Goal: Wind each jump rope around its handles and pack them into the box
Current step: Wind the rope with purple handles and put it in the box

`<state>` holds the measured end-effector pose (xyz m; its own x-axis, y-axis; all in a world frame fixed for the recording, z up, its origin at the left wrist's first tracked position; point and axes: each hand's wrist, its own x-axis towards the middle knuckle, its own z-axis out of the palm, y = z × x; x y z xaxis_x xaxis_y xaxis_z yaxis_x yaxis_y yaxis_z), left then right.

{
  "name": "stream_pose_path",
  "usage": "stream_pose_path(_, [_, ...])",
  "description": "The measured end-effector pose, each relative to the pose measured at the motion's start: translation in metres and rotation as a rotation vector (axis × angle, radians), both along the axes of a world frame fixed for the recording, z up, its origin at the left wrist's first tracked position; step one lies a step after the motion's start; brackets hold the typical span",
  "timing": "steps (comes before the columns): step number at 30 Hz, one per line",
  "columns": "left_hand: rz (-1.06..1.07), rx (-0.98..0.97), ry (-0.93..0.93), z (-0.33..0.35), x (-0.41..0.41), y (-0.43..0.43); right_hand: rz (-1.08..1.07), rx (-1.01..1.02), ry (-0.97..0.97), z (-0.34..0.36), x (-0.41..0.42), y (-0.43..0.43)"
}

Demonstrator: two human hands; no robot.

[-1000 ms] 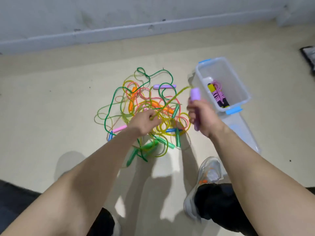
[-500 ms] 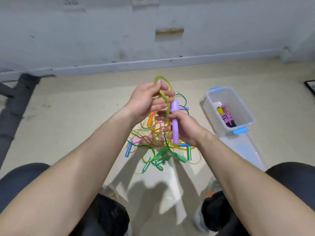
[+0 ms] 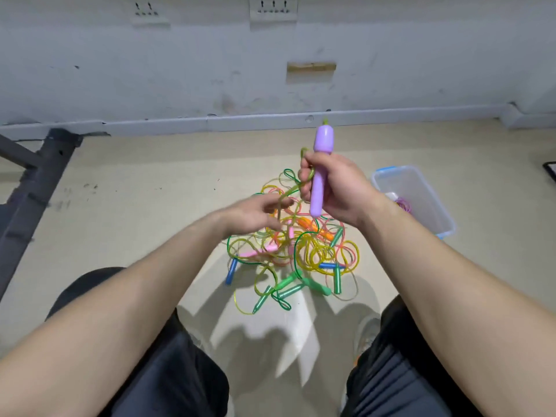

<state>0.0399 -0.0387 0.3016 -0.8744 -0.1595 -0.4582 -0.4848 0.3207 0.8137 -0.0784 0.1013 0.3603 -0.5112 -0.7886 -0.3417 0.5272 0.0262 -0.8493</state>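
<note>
Head view: R hand (image 3: 338,191), grip closed round lilac plastic jump-rope handle (image 3: 321,164), held upright, prob. as core for winding. Its yellow-green cord (image 3: 290,191) ran down past L hand (image 3: 255,213); L grip blurred, can't tell. Tangled pile of coloured ropes (image 3: 301,254) on floor (image 3: 135,206) beneath, likely to snag cord. Clear plastic box (image 3: 437,206) at right, one wound rope (image 3: 403,204) inside.

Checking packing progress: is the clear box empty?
Not empty: the box holds a bundled purple rope; whether more lies inside, cannot tell.
</note>
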Motion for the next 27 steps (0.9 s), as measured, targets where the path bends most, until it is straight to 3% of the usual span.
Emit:
stream_pose_path(2, [-0.102,-0.07,0.094,-0.019,-0.005,0.012,0.014,-0.057,-0.093,0.011,0.0,-0.01])
stream_pose_path(4, [-0.11,-0.201,0.075,-0.039,-0.003,0.01,-0.034,-0.162,-0.163,0.022,-0.006,-0.018])
stream_pose_path(7, [-0.106,-0.437,-0.048,-0.059,0.013,-0.012,-0.187,-0.233,-0.138,0.032,-0.024,-0.019])
stream_pose_path(9, [-0.029,-0.458,-0.031,-0.058,0.019,-0.022,-0.278,-0.187,-0.112,0.022,-0.035,-0.016])
stream_pose_path(13, [0.258,-0.036,0.168,-0.021,0.013,-0.01,-0.347,0.212,-0.031,-0.024,-0.04,-0.005])
stream_pose_path(16, [0.367,0.174,0.284,0.014,0.008,0.006,-0.193,0.496,0.034,-0.05,-0.022,-0.001])
stream_pose_path(18, [0.505,0.315,0.368,0.032,0.002,0.008,0.036,0.48,0.054,-0.053,-0.004,-0.001])
stream_pose_path(22, [0.781,0.61,0.455,0.049,-0.005,-0.004,0.306,0.245,0.143,-0.047,0.02,-0.001])
stream_pose_path(25, [0.886,0.758,0.465,0.052,-0.002,-0.022,0.36,0.251,0.353,-0.044,0.027,0.006])
stream_pose_path(27, [0.864,0.781,0.372,0.051,0.0,-0.026,0.263,0.249,0.377,-0.042,0.025,0.01])
